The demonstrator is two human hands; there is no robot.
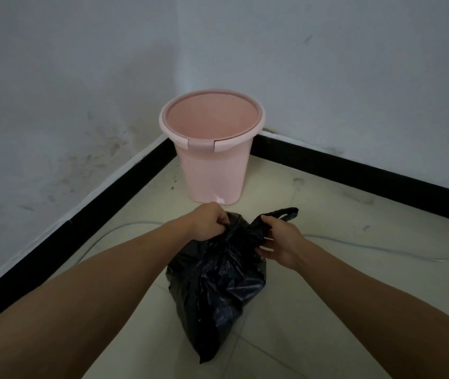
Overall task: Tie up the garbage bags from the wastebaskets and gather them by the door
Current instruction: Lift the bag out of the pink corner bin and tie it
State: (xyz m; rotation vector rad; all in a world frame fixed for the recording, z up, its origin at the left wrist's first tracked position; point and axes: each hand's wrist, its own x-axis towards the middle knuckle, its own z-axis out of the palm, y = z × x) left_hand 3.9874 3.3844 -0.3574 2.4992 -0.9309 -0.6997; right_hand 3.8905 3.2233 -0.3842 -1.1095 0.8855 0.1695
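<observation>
Head view: left hand [209, 224] and right hand [280, 242] grip black bag [217, 283] near pink wastebasket [212, 170].

black garbage bag [217, 283], pink wastebasket [212, 165], black baseboard [354, 176]

Fingertips of my left hand [209, 222] sit hidden in bag [217, 283] folds; bag contents unseen; cable [368, 245] exits right edge.

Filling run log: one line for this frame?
step: tying garbage bag | left hand: grips bag mouth | right hand: grips handle | pink wastebasket: unlined
</observation>
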